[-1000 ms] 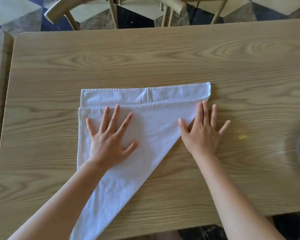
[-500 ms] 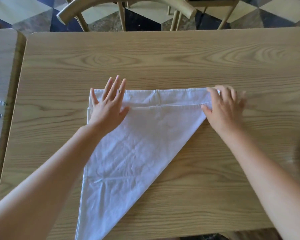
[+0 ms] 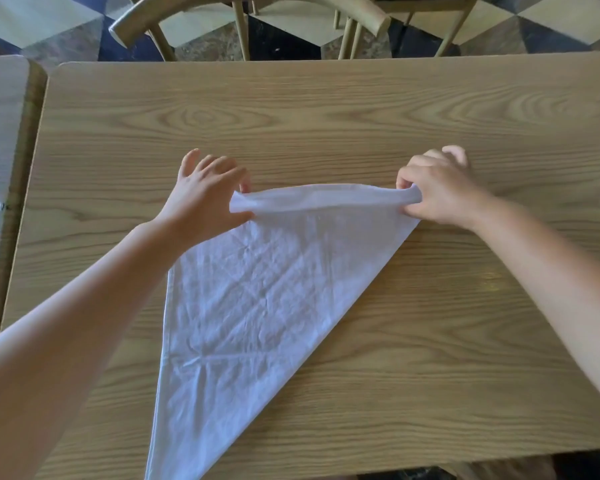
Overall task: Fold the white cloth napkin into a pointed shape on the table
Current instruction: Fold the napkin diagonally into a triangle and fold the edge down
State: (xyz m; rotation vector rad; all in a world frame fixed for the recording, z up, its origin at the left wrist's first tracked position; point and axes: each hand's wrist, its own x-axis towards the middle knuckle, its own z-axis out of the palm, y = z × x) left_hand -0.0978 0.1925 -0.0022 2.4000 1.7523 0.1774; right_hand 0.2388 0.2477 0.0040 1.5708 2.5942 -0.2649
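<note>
The white cloth napkin (image 3: pixel 257 306) lies on the wooden table (image 3: pixel 326 116) as a long triangle, its point hanging past the near edge. Its far strip is lifted and rolled toward me into a soft tube. My left hand (image 3: pixel 205 195) pinches the left end of that strip between thumb and forefinger, its other fingers spread. My right hand (image 3: pixel 437 192) grips the right end with curled fingers.
A wooden chair (image 3: pixel 250 8) stands behind the table's far edge on a checkered floor. A second table (image 3: pixel 0 133) abuts on the left. Bare wood surrounds the napkin.
Both hands moved from pressing flat on the napkin to its far strip, took hold of its two ends and lifted it over toward me.
</note>
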